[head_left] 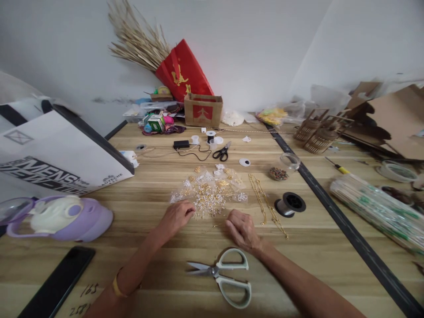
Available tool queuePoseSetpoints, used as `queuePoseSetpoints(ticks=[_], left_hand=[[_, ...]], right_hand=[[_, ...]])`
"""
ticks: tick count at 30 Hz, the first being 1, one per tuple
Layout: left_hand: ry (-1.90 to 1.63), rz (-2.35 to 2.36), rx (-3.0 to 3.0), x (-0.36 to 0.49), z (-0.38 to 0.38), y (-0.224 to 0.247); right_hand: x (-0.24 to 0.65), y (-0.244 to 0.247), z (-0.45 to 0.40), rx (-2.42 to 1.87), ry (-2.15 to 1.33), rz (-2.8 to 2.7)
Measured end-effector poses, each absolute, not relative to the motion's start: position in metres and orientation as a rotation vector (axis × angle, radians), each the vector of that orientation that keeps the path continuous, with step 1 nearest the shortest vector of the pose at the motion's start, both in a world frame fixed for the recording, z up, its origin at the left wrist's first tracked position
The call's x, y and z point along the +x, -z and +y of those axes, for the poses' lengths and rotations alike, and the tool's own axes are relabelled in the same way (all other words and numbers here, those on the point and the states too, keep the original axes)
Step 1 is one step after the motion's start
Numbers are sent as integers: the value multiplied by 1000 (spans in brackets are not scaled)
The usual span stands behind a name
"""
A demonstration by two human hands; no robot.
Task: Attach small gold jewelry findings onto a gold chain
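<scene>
In the head view, your left hand (179,215), fingers drawn in, meets the edge of the gold-and-clear bead pile (210,198) mid-table; your right hand (243,229) curls nearby. Whether either grips anything cannot be told. Beyond the wood-grain table (159,274), a red bag (198,79) leans near a pale wall (251,53).
</scene>
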State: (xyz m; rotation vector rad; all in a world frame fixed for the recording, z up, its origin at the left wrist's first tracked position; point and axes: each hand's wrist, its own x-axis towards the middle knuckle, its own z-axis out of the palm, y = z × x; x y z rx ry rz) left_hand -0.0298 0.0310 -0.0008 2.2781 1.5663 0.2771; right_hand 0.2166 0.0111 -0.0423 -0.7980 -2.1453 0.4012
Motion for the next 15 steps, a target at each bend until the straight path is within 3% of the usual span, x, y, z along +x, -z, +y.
queuePoseSetpoints(ticks=[15], left_hand=[[-343,1541,2283,-8,51,4]], right_hand=[[217,45,12,-816,-402,-2125]])
